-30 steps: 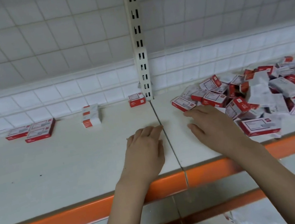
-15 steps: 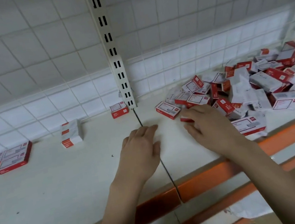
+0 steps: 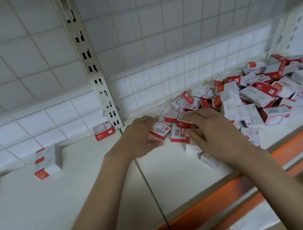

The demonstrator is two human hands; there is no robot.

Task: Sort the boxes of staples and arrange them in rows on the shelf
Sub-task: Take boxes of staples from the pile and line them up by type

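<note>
Both hands have reached the box pile (image 3: pixel 253 95) on white shelf (image 3: pixel 42 213).

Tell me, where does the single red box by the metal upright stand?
In the head view, the single red box stands at the back of the shelf, just left of the slotted upright, against the tiled wall.

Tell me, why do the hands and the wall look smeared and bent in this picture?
Head view: motion blur smears the left hand, the right hand and the slotted upright; the wide-angle lens bows the tile lines and tilts the shelf; the lighting is soft and even, with no hard glare, and the print on the pile of staple boxes is mostly unreadable.
</note>
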